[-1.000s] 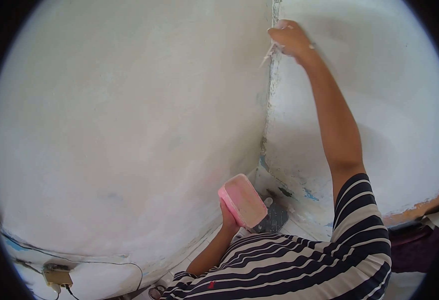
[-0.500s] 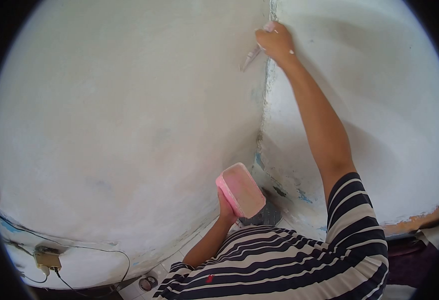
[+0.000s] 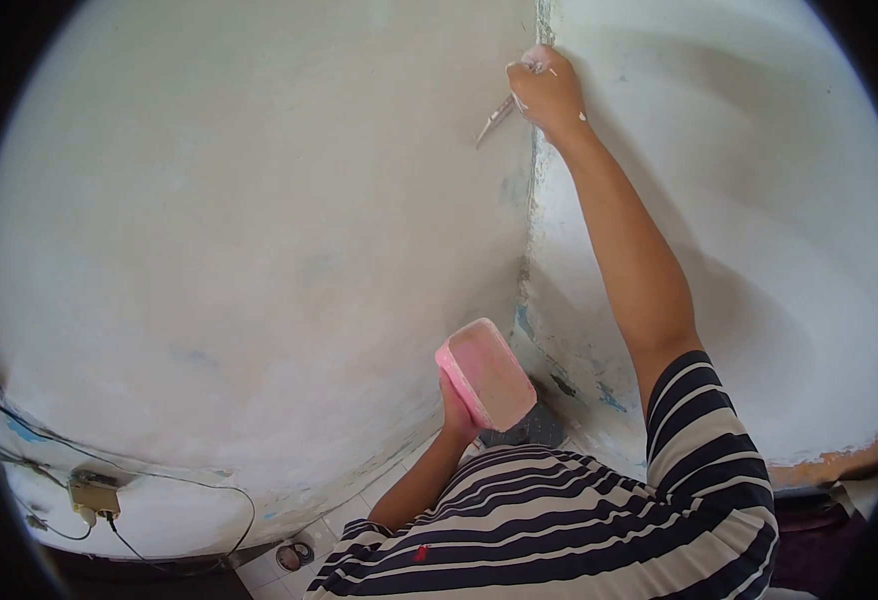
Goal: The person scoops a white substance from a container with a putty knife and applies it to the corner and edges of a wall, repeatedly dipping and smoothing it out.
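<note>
A pink rectangular container (image 3: 489, 375), pale inside, is tilted near my body, with my left hand (image 3: 457, 408) wrapped round its lower left side. High up at the wall corner, my right hand (image 3: 547, 88) is closed on a brush-like tool (image 3: 496, 121). The tool points down and left across the left wall; its handle is mostly hidden by my fingers. White smears mark my right hand and wrist. Whether the tool's tip touches the wall I cannot tell.
Off-white walls (image 3: 209, 200) meet at a rough, chipped corner seam (image 3: 534, 190). At the lower left hangs a power socket box (image 3: 94, 497) with cables. A round object (image 3: 294, 556) lies on the tiled floor (image 3: 344, 515). Dark fabric (image 3: 814, 545) is at the lower right.
My right hand has shifted slightly down with the tool, whose blade now looks narrower. The pink container has moved a little up and right in view.
</note>
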Motion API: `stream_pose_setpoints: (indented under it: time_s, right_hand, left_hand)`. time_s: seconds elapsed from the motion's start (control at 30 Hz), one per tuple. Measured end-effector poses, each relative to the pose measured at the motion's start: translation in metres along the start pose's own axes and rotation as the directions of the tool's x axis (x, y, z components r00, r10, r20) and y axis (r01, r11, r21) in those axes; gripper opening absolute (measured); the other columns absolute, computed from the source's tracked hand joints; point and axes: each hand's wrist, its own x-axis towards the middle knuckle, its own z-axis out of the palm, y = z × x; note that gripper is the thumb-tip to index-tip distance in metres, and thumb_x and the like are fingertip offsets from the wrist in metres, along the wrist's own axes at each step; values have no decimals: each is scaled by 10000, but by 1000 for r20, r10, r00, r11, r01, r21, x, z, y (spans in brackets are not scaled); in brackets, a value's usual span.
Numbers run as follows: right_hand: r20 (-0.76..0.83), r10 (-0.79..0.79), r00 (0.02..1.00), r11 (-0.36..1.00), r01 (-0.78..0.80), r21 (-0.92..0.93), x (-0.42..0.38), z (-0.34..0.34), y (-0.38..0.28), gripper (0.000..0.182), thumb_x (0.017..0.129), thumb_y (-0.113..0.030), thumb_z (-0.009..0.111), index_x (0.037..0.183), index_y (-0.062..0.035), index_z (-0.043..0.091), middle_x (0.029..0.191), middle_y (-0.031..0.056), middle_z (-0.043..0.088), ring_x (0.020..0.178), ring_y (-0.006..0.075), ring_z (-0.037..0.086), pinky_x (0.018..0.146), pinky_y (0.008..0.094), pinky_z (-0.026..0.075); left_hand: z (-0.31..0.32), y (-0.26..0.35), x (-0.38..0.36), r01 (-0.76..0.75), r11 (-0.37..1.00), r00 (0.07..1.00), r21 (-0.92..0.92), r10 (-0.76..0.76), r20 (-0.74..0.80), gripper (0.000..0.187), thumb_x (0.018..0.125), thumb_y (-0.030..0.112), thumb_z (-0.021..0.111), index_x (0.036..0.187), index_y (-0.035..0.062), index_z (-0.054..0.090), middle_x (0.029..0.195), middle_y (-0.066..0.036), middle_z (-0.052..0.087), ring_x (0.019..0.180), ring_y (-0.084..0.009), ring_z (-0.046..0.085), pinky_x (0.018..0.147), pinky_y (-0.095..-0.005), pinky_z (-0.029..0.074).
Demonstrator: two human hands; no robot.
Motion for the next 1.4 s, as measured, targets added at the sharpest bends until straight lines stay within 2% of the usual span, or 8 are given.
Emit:
stream_pose_setpoints:
  time_s: [0.2,0.43,0.6,0.67,1.0,1.13,1.27,1.4]
  right_hand:
    - [105,17,994,763,-81,641,7,-41,-33,141,870,-135,623,938,-20,576,659,46,571,485,116,475,434,288,349]
    - [89,17,996,976,3,-217,0,-29,15,254,805,-189,627,987,-13,611,792,161,660,719,284,654,703,406,513]
    - [-49,-4,999,998,7,63,-2,-5,-13,237,809,-165,619,977,0,593,766,164,645,695,286,650,677,404,514]
    - [68,50,996,818,-80,570,1,-28,-33,94,861,-101,598,922,-33,573,713,62,591,581,144,551,513,318,416]
    - [-7,-21,1000,995,20,-94,-21,-17,20,230,815,-186,616,956,-10,570,792,181,640,744,298,632,745,404,505]
    - [23,-12,1000,832,-3,554,13,-21,-19,84,871,-97,588,943,-57,567,738,58,581,599,126,537,497,321,410]
    - [-32,-57,998,862,65,503,12,-54,-35,79,879,-96,598,939,-69,554,714,56,574,594,125,535,487,303,402]
    - [2,-22,1000,990,22,-137,-3,-51,15,70,864,-95,598,918,-59,572,800,99,612,629,106,553,506,303,419]
  left_hand:
    - [-6,-5,0,6,1000,1000,-27,-6,-26,767,1000,696,184,1517,159,363,1492,-68,475,1347,-281,485,1117,-465,407]
    - [-10,-14,1,-9,999,999,-40,10,32,778,995,701,189,1527,157,352,1494,-81,478,1355,-291,482,1119,-477,411]
    - [-10,-9,1,-27,1000,998,-12,28,60,791,990,712,169,1536,164,331,1502,-78,467,1356,-289,484,1120,-481,413]
    - [-6,-6,-1,-16,999,999,-36,18,49,798,989,714,173,1527,150,343,1500,-88,469,1354,-294,481,1123,-474,404]
    - [-19,-2,-7,12,1000,999,-28,-14,-39,777,997,699,178,1530,158,343,1505,-81,465,1359,-291,477,1120,-476,407]
    - [-10,2,-8,-21,999,1000,-28,21,-15,773,997,697,190,1527,158,348,1506,-83,464,1361,-291,474,1124,-473,402]
    - [-17,0,-6,4,1000,1000,-31,-4,-17,760,999,693,207,1519,161,359,1495,-81,473,1353,-289,479,1119,-472,407]
    - [-25,-1,-2,-26,999,999,-22,25,-34,813,985,723,180,1517,132,352,1486,-105,480,1342,-307,485,1117,-465,406]
